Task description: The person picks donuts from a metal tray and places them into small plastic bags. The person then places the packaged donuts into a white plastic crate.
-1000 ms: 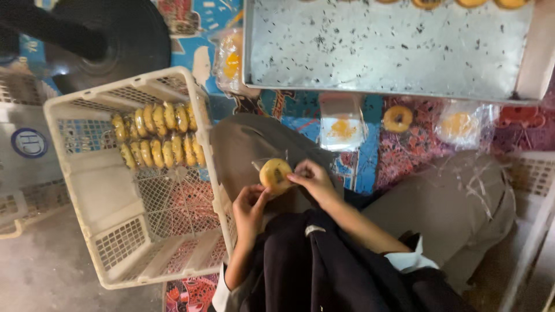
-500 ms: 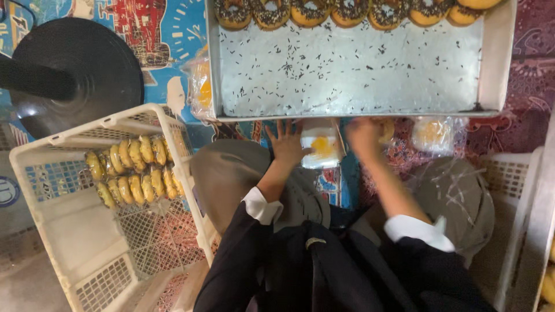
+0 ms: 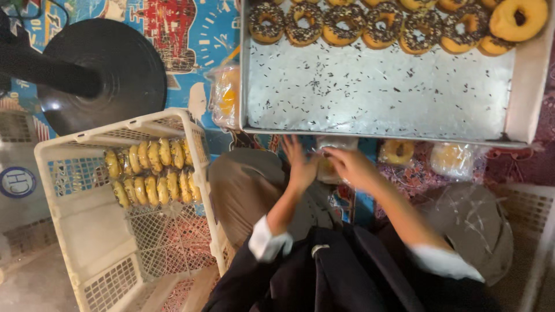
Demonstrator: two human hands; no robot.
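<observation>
Both hands are on the bagged doughnut (image 3: 327,167) from where I watch. Left hand (image 3: 300,164) has fingers spread against the bag's left side; right hand (image 3: 350,166) covers its right side, and I can't tell whether those fingers are closed. Bag lies on the patterned mat (image 3: 416,176), just below the near rim of the metal tray (image 3: 376,134), straight ahead of both hands. Neither hand is nearer. White crate (image 3: 87,219) sits well off to the left.
</observation>
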